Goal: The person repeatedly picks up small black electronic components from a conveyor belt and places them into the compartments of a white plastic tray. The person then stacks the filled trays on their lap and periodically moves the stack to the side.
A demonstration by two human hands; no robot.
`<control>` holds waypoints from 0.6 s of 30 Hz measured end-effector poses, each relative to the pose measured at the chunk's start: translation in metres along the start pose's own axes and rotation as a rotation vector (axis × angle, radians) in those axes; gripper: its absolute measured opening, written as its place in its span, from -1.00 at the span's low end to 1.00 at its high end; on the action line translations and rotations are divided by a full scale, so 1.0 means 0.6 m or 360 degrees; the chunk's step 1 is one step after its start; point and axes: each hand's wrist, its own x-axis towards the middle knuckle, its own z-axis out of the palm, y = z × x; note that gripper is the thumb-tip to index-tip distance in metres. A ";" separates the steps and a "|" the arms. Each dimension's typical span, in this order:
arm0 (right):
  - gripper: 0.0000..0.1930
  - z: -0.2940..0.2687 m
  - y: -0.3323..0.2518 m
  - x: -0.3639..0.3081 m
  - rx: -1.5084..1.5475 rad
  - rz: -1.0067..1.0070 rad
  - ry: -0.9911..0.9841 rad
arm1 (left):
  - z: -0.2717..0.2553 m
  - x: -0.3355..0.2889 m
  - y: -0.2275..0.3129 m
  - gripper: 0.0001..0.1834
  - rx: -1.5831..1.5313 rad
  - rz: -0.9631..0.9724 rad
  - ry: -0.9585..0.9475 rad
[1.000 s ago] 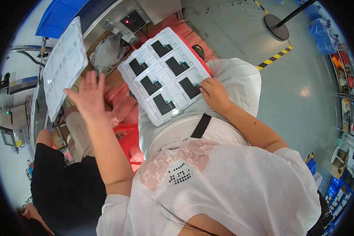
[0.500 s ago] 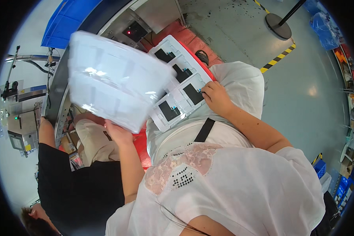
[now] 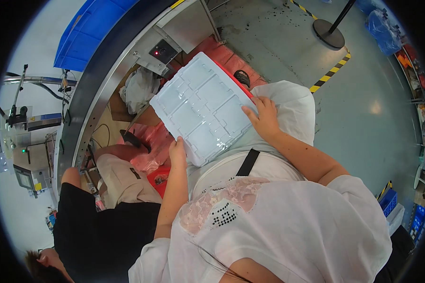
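A pale, molded plastic tray [image 3: 200, 106] with shallow compartments lies tilted across my lap. No loose parts show in its compartments, and whatever is beneath it is hidden. My left hand [image 3: 177, 153] pinches its lower-left edge, thumb on the rim and the other fingers mostly out of sight. At the right corner, my right hand [image 3: 265, 119] lies with thumb and fingers apart, touching the tray's edge and the rim of a red container [image 3: 233, 78] that shows along the tray's far right side.
A metal-sided conveyor bench [image 3: 127, 61] curves along the left, a blue bin [image 3: 92, 30] on it. Beside me on the left sits a person in black [image 3: 104, 236]. A white plastic bag [image 3: 139, 89] is under the bench. A black post base [image 3: 329, 34] stands beyond, right.
The blurred tray that my left hand held up at the left has come down onto my lap. It now covers the tray with black rectangular parts. My right hand's fingers have spread.
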 end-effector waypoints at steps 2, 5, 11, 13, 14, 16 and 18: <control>-0.55 0.014 0.015 -0.004 -0.0132 0.0041 -0.0104 | -0.001 0.007 -0.004 -0.68 0.0115 0.0014 0.0024; -0.56 0.018 0.015 0.001 -0.0165 0.0133 -0.0289 | -0.012 0.009 -0.005 -0.67 0.0032 -0.0142 -0.0107; -0.61 0.017 0.021 0.004 -0.0091 0.0171 -0.0347 | 0.017 -0.033 0.019 -0.66 -0.0044 -0.0217 -0.0050; -0.61 0.016 0.018 0.004 -0.0130 0.0155 -0.0343 | 0.018 -0.016 -0.006 -0.66 -0.0022 -0.0060 -0.0007; -0.61 0.018 0.016 0.002 -0.0157 0.0138 -0.0333 | 0.018 -0.008 -0.018 -0.66 -0.0011 0.0019 0.0015; -0.60 0.014 0.015 0.002 -0.0151 0.0112 -0.0319 | 0.026 0.004 -0.031 -0.66 -0.0063 -0.0027 0.0085; -0.57 0.007 0.016 0.002 -0.0079 0.0099 -0.0310 | 0.032 0.009 -0.034 -0.65 -0.0208 -0.0064 0.0060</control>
